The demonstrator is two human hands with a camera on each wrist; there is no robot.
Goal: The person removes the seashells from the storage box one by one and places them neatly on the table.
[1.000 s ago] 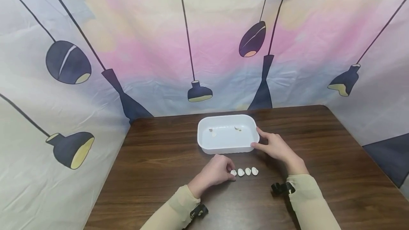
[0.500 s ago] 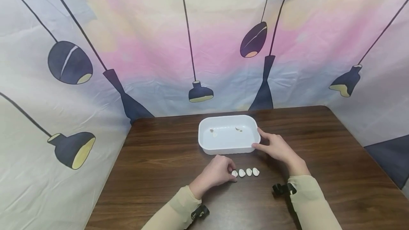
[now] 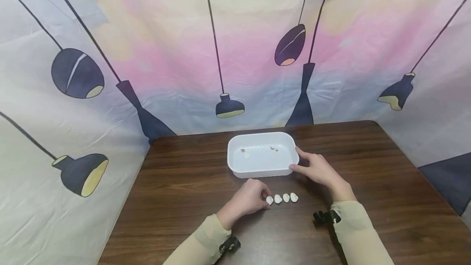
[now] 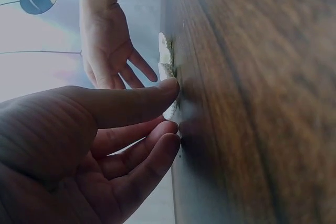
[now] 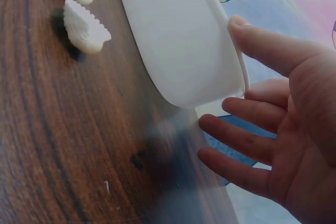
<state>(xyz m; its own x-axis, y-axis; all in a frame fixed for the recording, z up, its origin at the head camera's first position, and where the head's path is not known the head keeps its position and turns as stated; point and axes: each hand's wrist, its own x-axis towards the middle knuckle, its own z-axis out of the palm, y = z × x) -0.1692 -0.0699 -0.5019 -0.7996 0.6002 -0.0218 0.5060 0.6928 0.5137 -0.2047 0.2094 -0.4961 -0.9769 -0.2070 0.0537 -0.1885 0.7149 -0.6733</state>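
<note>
Several small white dumpling-like pieces with crimped edges lie in a row on the table; one white piece (image 5: pixel 84 27) shows its ridged side in the right wrist view. Thumb and fingers of my left hand (image 3: pixel 249 196) pinch the leftmost dumpling (image 3: pixel 270 200), low at the tabletop; in the left wrist view the thumb (image 4: pixel 131 103) partly covers it. Behind the row stands a shallow white plastic tray (image 3: pixel 263 173). My right hand (image 3: pixel 319 169) holds its right end, thumb on the rim and index finger at the corner, the other fingers spread loosely.
Inside the tray are small brownish marks or bits (image 3: pixel 273 148) and a pale round spot, too small to tell. The brown wooden table (image 3: pixel 176 199) ends just behind the tray, against a cloth backdrop (image 3: pixel 165 52) with printed lamps. Black wrist straps (image 3: pixel 229 244) sit at both sleeves.
Both hands, the tray and the row of pieces keep their places. Only the head view shifts slightly.
</note>
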